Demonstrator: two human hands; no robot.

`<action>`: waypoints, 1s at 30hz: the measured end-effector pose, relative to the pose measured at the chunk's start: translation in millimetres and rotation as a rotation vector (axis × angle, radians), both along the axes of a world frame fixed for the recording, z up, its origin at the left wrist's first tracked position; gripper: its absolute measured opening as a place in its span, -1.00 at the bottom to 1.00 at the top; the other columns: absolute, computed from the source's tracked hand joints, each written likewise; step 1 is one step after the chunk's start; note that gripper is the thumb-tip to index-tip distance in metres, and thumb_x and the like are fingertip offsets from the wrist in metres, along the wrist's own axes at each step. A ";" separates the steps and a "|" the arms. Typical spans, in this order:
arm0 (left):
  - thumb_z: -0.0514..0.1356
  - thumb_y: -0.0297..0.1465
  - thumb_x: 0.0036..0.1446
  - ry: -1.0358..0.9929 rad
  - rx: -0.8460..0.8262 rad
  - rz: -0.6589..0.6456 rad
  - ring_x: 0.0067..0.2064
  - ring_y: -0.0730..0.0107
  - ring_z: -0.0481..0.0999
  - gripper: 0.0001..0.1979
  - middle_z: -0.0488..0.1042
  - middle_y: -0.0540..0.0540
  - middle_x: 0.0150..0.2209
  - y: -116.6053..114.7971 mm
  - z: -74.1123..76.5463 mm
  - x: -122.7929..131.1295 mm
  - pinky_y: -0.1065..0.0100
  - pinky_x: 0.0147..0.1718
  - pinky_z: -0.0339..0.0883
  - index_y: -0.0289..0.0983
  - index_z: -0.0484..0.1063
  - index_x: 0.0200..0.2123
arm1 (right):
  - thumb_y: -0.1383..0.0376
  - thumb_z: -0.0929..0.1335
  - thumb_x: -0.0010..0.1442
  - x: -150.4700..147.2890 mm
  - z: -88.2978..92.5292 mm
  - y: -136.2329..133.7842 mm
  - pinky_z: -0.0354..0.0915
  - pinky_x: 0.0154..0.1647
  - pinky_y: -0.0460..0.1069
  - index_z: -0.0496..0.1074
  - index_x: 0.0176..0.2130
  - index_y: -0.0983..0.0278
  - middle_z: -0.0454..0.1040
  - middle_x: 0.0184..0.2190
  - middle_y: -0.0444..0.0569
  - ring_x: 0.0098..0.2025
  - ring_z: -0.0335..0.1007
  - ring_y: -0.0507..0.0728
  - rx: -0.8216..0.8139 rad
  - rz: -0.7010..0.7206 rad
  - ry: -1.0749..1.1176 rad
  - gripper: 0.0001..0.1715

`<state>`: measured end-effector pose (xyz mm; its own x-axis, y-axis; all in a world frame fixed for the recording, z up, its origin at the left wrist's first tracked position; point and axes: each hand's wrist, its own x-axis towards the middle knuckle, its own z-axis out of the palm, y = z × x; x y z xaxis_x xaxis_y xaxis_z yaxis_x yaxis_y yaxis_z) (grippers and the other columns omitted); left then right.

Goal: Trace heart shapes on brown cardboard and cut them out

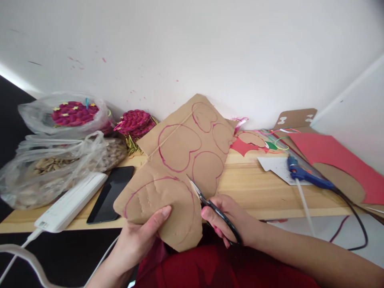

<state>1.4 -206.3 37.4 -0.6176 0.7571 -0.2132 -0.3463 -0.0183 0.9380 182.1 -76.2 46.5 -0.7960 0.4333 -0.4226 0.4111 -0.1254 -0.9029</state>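
Note:
A brown cardboard sheet (180,172) with several heart outlines drawn on it in purple-red marker is held up over the table's front edge. My left hand (147,232) grips its lower left part, thumb on top and the other fingers hidden beneath. In my right hand (225,218) is a pair of black-handled scissors (196,188). Their blades lie at the sheet's lower right edge, pointing up and left between two outlines. Whether the blades are parted is hard to make out.
On the left stand plastic bags (69,164), a white power strip (72,202) and a black phone (111,196). A magenta braided piece (135,124) sits behind. To the right are a blue glue gun (309,176) with its cord, red paper (339,160) and paper scraps (244,147).

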 end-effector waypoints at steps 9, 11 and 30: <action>0.54 -0.22 -0.10 0.035 -0.022 -0.061 0.02 -0.14 0.65 -0.30 0.67 -0.21 -0.02 -6.4 1.6 -18.3 -0.01 0.01 0.60 -0.14 0.53 0.15 | -0.52 0.16 0.13 14.9 3.4 5.4 0.01 -0.72 -0.18 0.31 -0.48 0.28 0.29 -0.65 -0.18 -0.70 0.11 -0.10 -0.109 0.080 0.080 -0.05; 0.53 -0.22 -0.06 0.024 -0.028 -0.108 0.04 -0.10 0.65 -0.31 0.67 -0.19 -0.03 -8.5 2.5 -21.3 0.02 0.05 0.58 -0.16 0.52 0.16 | -0.51 0.17 0.15 21.2 3.9 4.0 0.09 -0.65 -0.17 0.35 -0.43 0.30 0.36 -0.63 -0.14 -0.65 0.18 -0.08 -0.209 0.074 0.097 -0.06; 0.50 -0.14 0.00 0.102 -0.110 -0.315 -0.05 0.02 0.68 -0.45 0.70 -0.12 -0.08 -18.4 14.7 -13.7 0.21 -0.05 0.61 -0.18 0.59 0.06 | -0.49 0.25 0.10 53.2 6.6 -8.3 -0.03 -0.63 -0.18 0.42 -0.31 0.36 0.38 -0.47 -0.11 -0.61 0.26 -0.10 -0.471 0.130 0.020 -0.05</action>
<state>-12.3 -224.7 52.2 -0.3798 0.8898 -0.2531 -0.2229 0.1775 0.9585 235.2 -84.6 53.2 -0.8408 0.0957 -0.5329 0.4334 -0.4709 -0.7684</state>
